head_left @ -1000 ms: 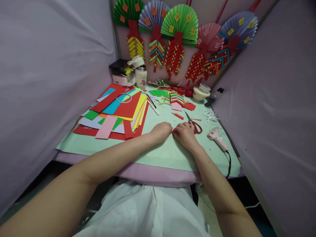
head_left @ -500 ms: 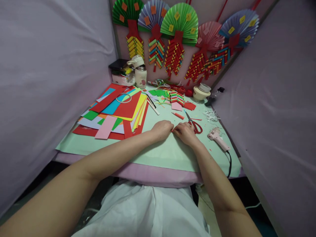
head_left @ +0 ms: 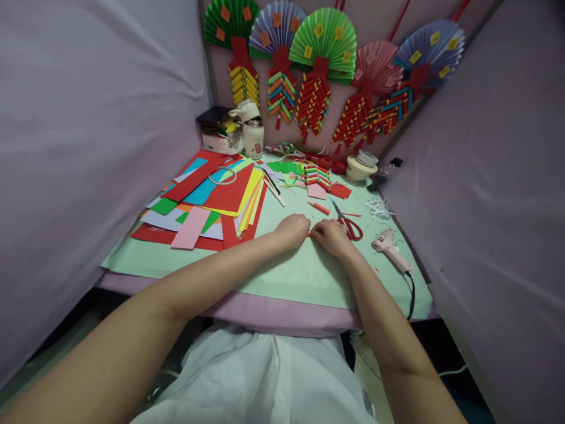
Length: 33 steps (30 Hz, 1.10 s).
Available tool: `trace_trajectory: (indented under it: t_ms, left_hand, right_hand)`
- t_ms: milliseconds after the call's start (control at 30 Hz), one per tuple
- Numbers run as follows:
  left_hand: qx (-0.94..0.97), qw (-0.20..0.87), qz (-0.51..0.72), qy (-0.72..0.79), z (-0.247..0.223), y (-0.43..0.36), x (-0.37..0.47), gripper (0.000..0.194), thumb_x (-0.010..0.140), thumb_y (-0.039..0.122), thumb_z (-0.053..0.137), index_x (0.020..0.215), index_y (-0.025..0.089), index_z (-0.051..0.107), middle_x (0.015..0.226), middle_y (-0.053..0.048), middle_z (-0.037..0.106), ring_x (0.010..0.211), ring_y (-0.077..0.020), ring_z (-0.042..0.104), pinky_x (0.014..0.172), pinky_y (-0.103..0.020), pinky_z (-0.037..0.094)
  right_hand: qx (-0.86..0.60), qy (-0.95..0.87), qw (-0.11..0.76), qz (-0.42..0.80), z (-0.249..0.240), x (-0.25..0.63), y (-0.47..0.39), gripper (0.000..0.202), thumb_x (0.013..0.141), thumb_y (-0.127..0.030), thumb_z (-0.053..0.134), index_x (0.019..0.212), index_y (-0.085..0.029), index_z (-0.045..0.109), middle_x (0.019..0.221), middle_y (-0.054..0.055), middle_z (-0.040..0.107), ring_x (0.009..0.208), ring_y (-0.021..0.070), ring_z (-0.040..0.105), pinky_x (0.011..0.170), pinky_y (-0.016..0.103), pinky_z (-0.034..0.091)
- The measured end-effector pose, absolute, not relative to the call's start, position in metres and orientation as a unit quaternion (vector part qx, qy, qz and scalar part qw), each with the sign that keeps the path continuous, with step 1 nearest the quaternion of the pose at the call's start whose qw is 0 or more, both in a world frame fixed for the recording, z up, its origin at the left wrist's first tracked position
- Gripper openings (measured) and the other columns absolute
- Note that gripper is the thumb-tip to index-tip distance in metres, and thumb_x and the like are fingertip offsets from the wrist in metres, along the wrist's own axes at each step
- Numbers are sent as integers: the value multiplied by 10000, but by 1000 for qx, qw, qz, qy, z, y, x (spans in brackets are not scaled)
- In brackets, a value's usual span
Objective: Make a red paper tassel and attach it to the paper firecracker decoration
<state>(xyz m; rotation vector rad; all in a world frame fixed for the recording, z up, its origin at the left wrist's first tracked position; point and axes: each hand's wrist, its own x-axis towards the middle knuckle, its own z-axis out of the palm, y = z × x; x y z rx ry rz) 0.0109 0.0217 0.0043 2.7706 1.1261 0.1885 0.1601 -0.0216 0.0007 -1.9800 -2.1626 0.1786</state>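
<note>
Near the front middle of the pale green tabletop (head_left: pixel 291 280), my left hand (head_left: pixel 292 231) and my right hand (head_left: pixel 330 234) almost meet at the fingertips. Both are closed in a pinch on a tiny piece of red paper (head_left: pixel 309 234), mostly hidden by the fingers. Scissors with red handles (head_left: pixel 352 228) lie open right beside my right hand. Just beyond the hands is an orange-red pencil or crayon (head_left: pixel 318 208). A pink glue gun (head_left: pixel 391 249) rests to the right, its black cord running off the front edge.
Coloured paper sheets (head_left: pixel 194 197) are piled on the left, with a ring (head_left: pixel 222 175) on top. Behind stand a bottle (head_left: pixel 253 138), a small stack of rolled paper firecrackers (head_left: pixel 316 176) and tape rolls (head_left: pixel 362 166). White shreds (head_left: pixel 380 208) lie right. Paper fans (head_left: pixel 324 44) hang at the back.
The view has shifted very slightly. Both hands keep their pinch at the same spot, with only small finger movement; the other things lie as before.
</note>
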Motion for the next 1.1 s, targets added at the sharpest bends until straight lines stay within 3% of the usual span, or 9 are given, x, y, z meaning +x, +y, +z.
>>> trace_trajectory:
  t_ms: [200, 433, 867, 1100]
  left_hand:
    - [919, 65, 100, 376, -1, 23, 8, 189, 844, 214, 474, 858, 123, 638, 871, -102, 619, 855, -216, 581, 748, -302, 439]
    - [932, 56, 129, 334, -8, 28, 3, 179, 825, 183, 468, 800, 137, 639, 836, -83, 613, 814, -204, 571, 703, -290, 421]
    - [937, 64, 138, 314, -3, 26, 0, 216, 807, 229, 475, 819, 145, 675, 840, -81, 620, 816, -208, 572, 699, -289, 420]
    - [931, 63, 96, 348, -1, 31, 10, 224, 806, 215, 480, 828, 135, 689, 851, -105, 628, 813, -227, 585, 679, -301, 415]
  right_hand:
    - [-690, -708, 138, 53, -4, 156, -23, 137, 789, -263, 553, 716, -211, 656, 833, 40, 654, 873, 224, 499, 680, 314, 247]
    - [-656, -723, 215, 30, -1, 165, -35, 162, 839, -279, 521, 802, -226, 669, 914, 43, 647, 919, 231, 486, 730, 336, 248]
    - [-609, -774, 169, -18, -6, 160, -37, 152, 858, -234, 525, 806, -226, 668, 873, 28, 645, 896, 203, 465, 747, 344, 228]
    - [-654, -739, 153, 48, -7, 162, -26, 160, 838, -260, 523, 755, -206, 649, 849, 25, 643, 863, 193, 479, 681, 309, 219]
